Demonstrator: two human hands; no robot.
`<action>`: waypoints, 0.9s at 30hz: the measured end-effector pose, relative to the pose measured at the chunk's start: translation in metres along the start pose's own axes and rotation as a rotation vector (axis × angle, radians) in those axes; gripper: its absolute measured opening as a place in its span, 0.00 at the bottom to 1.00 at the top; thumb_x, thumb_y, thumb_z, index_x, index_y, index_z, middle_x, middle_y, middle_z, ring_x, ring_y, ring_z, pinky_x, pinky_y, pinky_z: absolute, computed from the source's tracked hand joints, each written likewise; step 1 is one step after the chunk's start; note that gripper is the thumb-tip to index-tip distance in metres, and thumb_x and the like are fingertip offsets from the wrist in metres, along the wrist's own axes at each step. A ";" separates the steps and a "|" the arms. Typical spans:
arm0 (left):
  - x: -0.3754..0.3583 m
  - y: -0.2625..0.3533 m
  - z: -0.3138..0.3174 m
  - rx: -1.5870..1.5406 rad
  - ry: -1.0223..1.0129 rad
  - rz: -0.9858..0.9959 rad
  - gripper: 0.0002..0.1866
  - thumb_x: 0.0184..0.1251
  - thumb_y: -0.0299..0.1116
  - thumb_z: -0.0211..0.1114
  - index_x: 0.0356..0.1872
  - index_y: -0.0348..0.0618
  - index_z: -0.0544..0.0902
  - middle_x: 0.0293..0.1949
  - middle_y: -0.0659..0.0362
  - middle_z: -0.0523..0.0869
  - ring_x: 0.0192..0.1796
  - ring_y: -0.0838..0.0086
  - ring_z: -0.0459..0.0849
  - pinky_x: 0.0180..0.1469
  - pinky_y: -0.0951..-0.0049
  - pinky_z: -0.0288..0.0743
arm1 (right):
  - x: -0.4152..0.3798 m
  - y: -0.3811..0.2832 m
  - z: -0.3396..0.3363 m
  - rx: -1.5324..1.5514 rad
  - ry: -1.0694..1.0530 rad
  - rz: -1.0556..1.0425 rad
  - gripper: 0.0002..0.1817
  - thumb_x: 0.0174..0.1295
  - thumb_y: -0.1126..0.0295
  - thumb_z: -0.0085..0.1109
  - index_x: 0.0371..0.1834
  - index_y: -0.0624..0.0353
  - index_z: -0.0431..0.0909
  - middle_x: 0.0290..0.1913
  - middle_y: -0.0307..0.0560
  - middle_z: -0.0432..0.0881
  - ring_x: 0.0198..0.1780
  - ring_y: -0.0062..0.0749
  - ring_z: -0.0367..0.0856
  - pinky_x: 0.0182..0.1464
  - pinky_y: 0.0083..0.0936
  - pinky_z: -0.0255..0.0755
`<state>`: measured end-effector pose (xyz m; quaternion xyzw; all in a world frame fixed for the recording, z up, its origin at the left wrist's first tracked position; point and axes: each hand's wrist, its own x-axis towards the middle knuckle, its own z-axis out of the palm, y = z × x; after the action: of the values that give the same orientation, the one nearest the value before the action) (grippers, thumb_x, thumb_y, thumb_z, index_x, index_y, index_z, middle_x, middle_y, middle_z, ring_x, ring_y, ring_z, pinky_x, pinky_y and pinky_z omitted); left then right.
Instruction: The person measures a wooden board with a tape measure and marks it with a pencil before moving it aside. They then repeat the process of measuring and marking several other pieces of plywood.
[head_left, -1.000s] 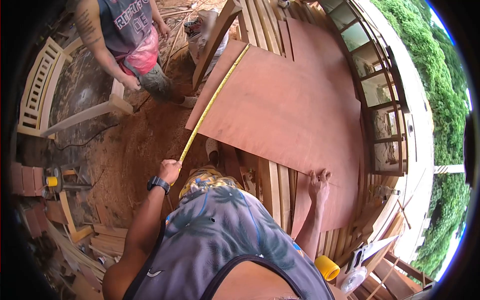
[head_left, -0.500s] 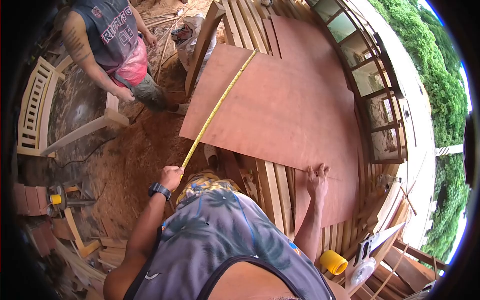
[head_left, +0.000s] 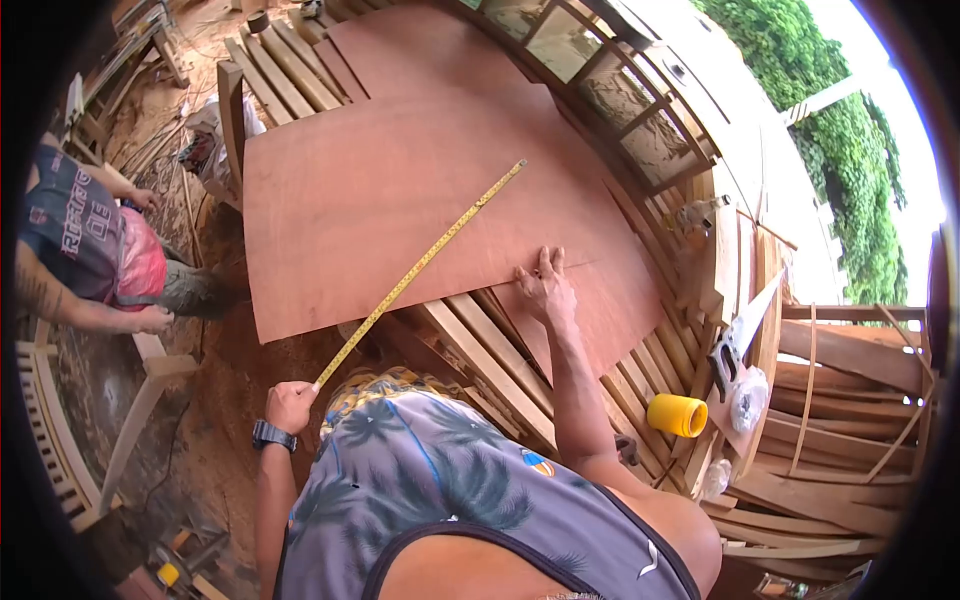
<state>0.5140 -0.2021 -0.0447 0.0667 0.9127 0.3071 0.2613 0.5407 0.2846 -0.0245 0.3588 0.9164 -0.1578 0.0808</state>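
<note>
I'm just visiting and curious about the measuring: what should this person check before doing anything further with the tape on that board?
1. Left hand grips the near end of the yellow tape measure: ok.
2. Tape runs straight across the plywood sheet: ok.
3. Far tip hooked on the sheet's edge: not ok, it ends on the face.
4. Right hand presses the sheet flat: ok.
5. Sheet rests on the slats: ok.
6. Reading on the tape: cannot tell.

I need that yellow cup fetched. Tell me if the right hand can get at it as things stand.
Probably yes: the right hand lies flat on the plywood sheet, holding nothing, and the yellow cup sits uncovered on the slats beside that arm.
</note>
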 end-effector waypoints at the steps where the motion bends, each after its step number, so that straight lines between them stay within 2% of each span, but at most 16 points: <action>1: 0.004 0.003 -0.001 0.012 -0.003 0.004 0.16 0.64 0.43 0.64 0.35 0.37 0.87 0.26 0.45 0.84 0.32 0.54 0.86 0.35 0.61 0.76 | -0.005 -0.004 -0.007 -0.031 0.006 -0.041 0.42 0.66 0.41 0.51 0.77 0.53 0.57 0.79 0.60 0.48 0.65 0.56 0.74 0.63 0.43 0.71; 5: 0.014 0.015 -0.003 -0.009 -0.005 0.018 0.16 0.64 0.43 0.64 0.36 0.38 0.87 0.27 0.44 0.84 0.32 0.54 0.87 0.36 0.62 0.76 | -0.001 0.001 -0.001 0.032 0.008 0.015 0.42 0.66 0.41 0.51 0.77 0.53 0.57 0.79 0.60 0.48 0.65 0.56 0.74 0.63 0.42 0.72; 7: 0.015 0.018 -0.002 0.001 -0.008 0.028 0.16 0.64 0.42 0.64 0.36 0.38 0.87 0.27 0.44 0.84 0.32 0.55 0.87 0.36 0.62 0.76 | -0.001 0.003 0.000 0.031 0.011 -0.021 0.42 0.66 0.42 0.50 0.78 0.54 0.55 0.80 0.61 0.45 0.65 0.59 0.74 0.62 0.45 0.73; 17: 0.016 0.023 0.004 0.019 -0.032 0.042 0.15 0.63 0.41 0.64 0.33 0.37 0.86 0.26 0.44 0.83 0.31 0.54 0.86 0.35 0.61 0.76 | 0.001 0.004 0.001 0.067 0.001 -0.024 0.43 0.66 0.43 0.51 0.78 0.55 0.53 0.80 0.61 0.44 0.63 0.61 0.75 0.62 0.45 0.73; 23: 0.025 0.028 -0.008 0.087 -0.031 0.098 0.16 0.63 0.42 0.63 0.33 0.37 0.86 0.27 0.43 0.83 0.32 0.52 0.86 0.36 0.61 0.76 | -0.001 0.001 -0.002 0.039 -0.002 -0.036 0.43 0.66 0.43 0.51 0.78 0.55 0.53 0.80 0.62 0.45 0.62 0.59 0.77 0.60 0.46 0.75; 25: 0.030 0.031 -0.015 0.108 -0.007 0.111 0.16 0.63 0.42 0.64 0.34 0.36 0.86 0.27 0.42 0.83 0.33 0.53 0.86 0.36 0.62 0.76 | -0.002 -0.002 -0.005 0.023 0.002 0.014 0.42 0.65 0.44 0.54 0.77 0.53 0.57 0.79 0.60 0.50 0.63 0.52 0.77 0.63 0.41 0.73; 27: 0.033 0.041 -0.024 0.136 -0.012 0.102 0.16 0.63 0.42 0.64 0.34 0.36 0.86 0.27 0.42 0.82 0.33 0.51 0.86 0.36 0.61 0.76 | 0.002 0.002 0.000 0.058 -0.001 0.002 0.43 0.64 0.43 0.55 0.78 0.52 0.56 0.79 0.60 0.49 0.64 0.49 0.77 0.63 0.40 0.73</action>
<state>0.4718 -0.1727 -0.0186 0.1324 0.9252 0.2570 0.2459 0.5404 0.2871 -0.0259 0.3617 0.9111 -0.1844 0.0710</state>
